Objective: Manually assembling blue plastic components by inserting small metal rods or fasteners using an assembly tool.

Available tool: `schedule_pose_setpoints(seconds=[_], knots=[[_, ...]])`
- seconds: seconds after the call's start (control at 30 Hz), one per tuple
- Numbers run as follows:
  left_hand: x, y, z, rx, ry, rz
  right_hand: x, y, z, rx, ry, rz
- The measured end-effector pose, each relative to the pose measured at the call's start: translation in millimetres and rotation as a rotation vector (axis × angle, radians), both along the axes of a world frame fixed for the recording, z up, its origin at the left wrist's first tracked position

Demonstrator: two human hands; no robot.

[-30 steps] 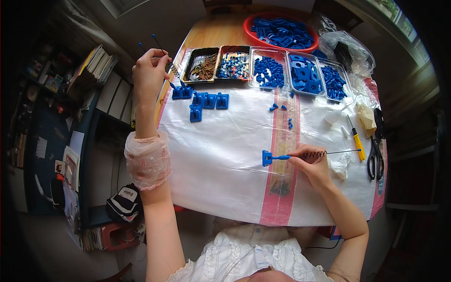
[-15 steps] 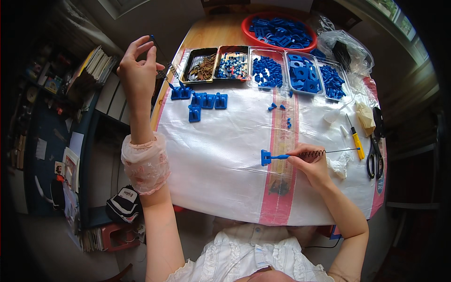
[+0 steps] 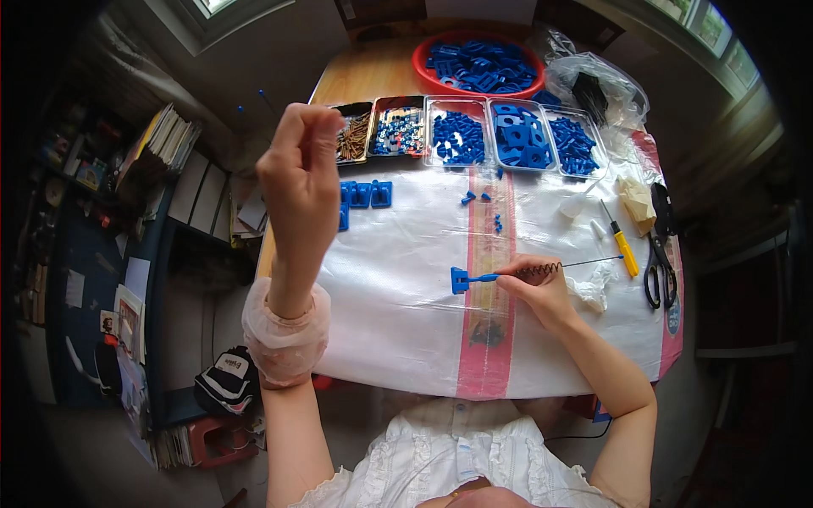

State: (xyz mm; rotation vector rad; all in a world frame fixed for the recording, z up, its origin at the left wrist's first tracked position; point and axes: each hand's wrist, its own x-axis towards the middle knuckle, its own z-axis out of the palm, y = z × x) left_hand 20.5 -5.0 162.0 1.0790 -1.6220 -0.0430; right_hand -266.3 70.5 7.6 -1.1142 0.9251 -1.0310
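- The left hand [image 3: 301, 173] is raised at the left, fingers curled closed; whether it grips anything cannot be told.
- The right hand [image 3: 542, 292] pinches a blue-stemmed piece [image 3: 484, 278] near the table's middle; its blue base [image 3: 460, 280] points left, its dark spring [image 3: 546, 269] and thin rod [image 3: 584, 262] right.
- Blue bases [image 3: 371, 195] sit beyond the left wrist, partly hidden.
- At the far side, small-parts trays stand in a row before a red basin [image 3: 421, 68].
- Right: a yellow-handled screwdriver [image 3: 626, 254] near black scissors [image 3: 652, 284].
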Motion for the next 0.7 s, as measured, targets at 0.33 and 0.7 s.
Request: schedule_pose_setpoints(seconds=[0.33, 0.7], knots=[[-48.8, 30.2, -80.0, 0.522, -0.171, -0.438, 0.6, -4.6, -1.6, -0.004, -0.033, -0.038], [-66.7, 46.2, -101.2, 0.877, -0.056, -0.641, -4.2, -5.9, -4.6, 0.001, -0.057, -0.071]])
